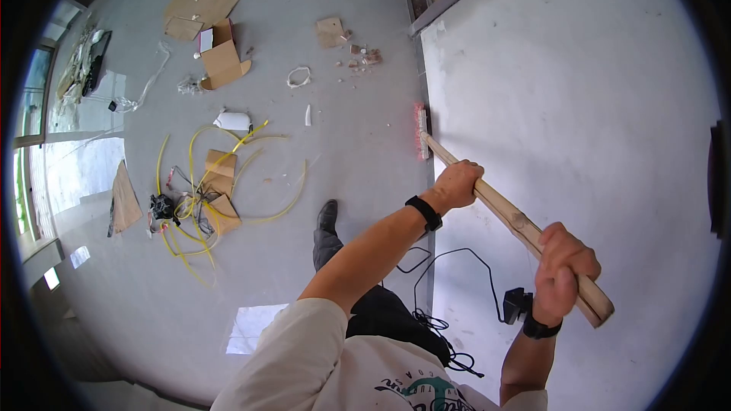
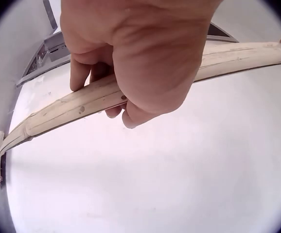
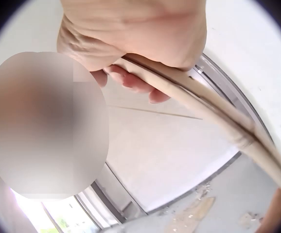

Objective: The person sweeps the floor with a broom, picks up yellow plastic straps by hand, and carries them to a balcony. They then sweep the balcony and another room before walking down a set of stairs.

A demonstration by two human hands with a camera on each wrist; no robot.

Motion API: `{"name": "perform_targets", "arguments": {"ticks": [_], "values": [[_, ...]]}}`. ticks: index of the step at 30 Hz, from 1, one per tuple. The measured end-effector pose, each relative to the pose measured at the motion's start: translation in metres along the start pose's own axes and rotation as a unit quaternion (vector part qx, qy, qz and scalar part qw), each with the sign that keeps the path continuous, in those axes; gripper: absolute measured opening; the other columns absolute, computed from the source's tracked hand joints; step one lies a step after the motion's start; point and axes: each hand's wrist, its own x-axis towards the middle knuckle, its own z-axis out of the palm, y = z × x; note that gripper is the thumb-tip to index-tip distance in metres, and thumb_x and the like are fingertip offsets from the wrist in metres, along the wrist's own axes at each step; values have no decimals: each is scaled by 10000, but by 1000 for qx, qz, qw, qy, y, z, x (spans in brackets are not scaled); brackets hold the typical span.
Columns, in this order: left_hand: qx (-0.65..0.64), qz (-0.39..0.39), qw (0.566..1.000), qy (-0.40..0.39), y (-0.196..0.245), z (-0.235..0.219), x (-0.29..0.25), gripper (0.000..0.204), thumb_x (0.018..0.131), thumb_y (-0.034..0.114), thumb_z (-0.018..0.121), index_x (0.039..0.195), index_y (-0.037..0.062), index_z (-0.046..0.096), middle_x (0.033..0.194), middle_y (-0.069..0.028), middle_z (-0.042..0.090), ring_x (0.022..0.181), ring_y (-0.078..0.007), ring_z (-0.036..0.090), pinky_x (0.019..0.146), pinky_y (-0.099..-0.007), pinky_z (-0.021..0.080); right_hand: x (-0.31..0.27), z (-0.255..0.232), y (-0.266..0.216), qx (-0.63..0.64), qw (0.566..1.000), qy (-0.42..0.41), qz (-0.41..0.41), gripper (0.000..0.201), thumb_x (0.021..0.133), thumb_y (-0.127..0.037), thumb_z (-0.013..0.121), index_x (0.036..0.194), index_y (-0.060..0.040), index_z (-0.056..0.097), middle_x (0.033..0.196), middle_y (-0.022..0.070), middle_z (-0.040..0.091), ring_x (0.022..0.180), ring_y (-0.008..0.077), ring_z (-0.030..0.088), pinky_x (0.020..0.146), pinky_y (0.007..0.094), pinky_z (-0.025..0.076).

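A long pale wooden pole (image 1: 499,205) slants across the front of the white wall. At its far end a push broom head (image 1: 421,132) with reddish bristles sits low where floor and wall meet. My left hand (image 1: 457,184) grips the pole partway along; in the left wrist view the fingers (image 2: 79,76) of that hand curl round the wood. Near the pole's cut end, my right hand (image 1: 565,266) holds it, fingers wrapped over the top. The right wrist view shows this hand (image 3: 135,34) around the pole from beneath, with a blurred patch covering the left side.
The white wall (image 1: 609,106) fills the right side. On the grey floor lie yellow tubing (image 1: 199,190), an open cardboard box (image 1: 221,61), a white bottle (image 1: 233,121) and broken rubble (image 1: 369,57). A black cable (image 1: 464,251) runs beside my legs.
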Motion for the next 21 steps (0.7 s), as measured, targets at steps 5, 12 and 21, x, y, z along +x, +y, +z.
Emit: {"name": "perform_targets", "arguments": {"ticks": [5,12,21], "values": [[104,-37,993,-44,9,-83,-45,132,652,63,652,714,49,536,730,-95,595,774,-296,593,661,-389,495,0,-23,-4,135,990,26,18,226,799,-120,497,633,-116,344,511,-4,370,436,112,341,540,312,339],[188,-49,981,-18,55,-93,-69,132,723,81,663,746,47,537,716,-86,571,731,-278,575,658,-364,492,-26,-38,-31,216,963,156,43,257,836,-128,509,618,-124,374,518,-13,428,428,97,375,509,263,339],[105,23,991,-77,153,-43,-49,154,757,90,661,809,16,536,750,-113,568,742,-265,572,692,-379,487,-27,-143,-120,232,970,70,-39,249,694,-99,539,525,-164,367,432,-55,397,378,81,377,432,199,326]]}}
